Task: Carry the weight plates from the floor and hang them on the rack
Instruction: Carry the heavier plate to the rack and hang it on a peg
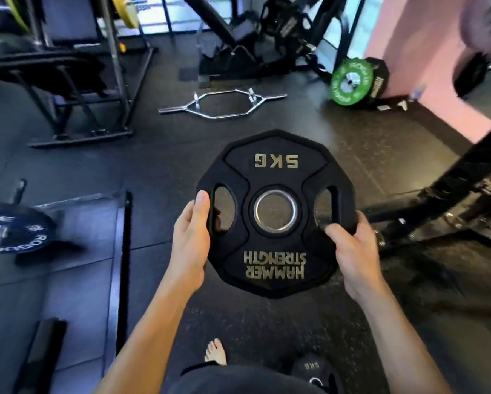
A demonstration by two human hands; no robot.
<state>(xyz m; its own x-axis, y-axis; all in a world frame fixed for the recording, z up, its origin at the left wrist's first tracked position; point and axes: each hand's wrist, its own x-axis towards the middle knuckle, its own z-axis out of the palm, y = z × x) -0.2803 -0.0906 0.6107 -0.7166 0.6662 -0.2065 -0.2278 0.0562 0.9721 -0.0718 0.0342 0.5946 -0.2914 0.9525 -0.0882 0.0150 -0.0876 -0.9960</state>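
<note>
Black rubber coats the 5 kg weight plate point(275, 213), held flat above the floor point(309, 137). Left hand point(190, 243) grips its 9 o'clock slot, right hand point(352, 251) its 3 o'clock edge, fingers curled. It looks dense, rigid and grippy; those slots suit carrying.

Black weight plate point(275, 213) marked 5KG, gold lettering, steel-ringed centre hole, held flat above floor; second plate point(314, 371) on floor below

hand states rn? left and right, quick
Left hand: closed, gripping the left edge of the 5 kg plate.
Right hand: closed, gripping the same plate's right edge, fingers curled round it.
</note>
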